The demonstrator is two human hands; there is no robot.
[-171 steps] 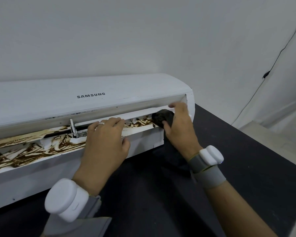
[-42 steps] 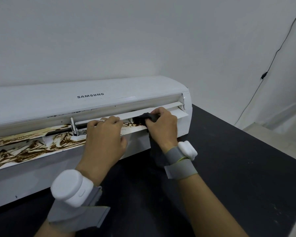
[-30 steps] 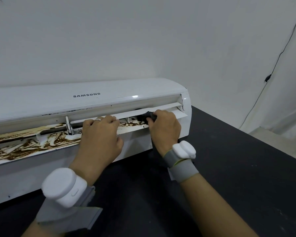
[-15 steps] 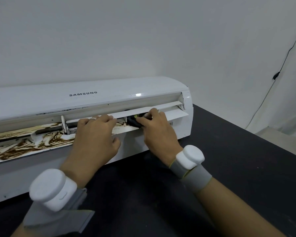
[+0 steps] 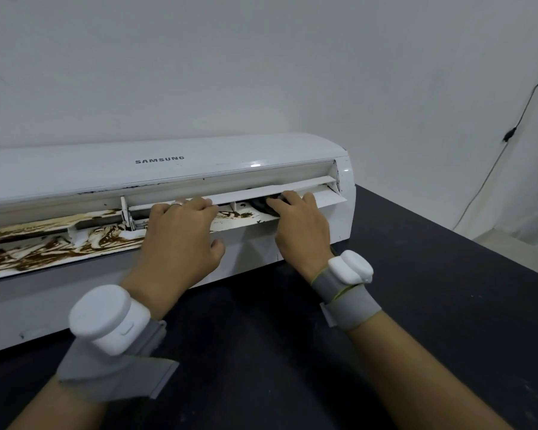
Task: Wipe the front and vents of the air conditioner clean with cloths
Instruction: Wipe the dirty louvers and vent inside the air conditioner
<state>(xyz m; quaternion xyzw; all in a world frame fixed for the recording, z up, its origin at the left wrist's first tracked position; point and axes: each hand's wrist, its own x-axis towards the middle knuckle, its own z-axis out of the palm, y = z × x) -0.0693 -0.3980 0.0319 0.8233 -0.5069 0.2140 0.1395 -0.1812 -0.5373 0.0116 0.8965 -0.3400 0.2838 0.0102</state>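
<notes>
A white Samsung air conditioner (image 5: 199, 162) lies on a black table (image 5: 432, 290). Its open vent flap (image 5: 243, 220) carries brown grime, heaviest at the left (image 5: 44, 252). My left hand (image 5: 180, 240) rests on the flap's edge near the middle, fingers curled over it. My right hand (image 5: 302, 228) reaches into the vent slot and grips a dark cloth (image 5: 261, 204), mostly hidden under the fingers and the upper louver.
A pale wall (image 5: 261, 72) stands behind the unit. A thin black cable (image 5: 510, 138) runs down the wall at the right. The black table extends to the right and front. Both wrists wear white sensor bands.
My right hand with the cloth has slid left along the vent, from the right end towards the middle. My left hand has stayed on the flap.
</notes>
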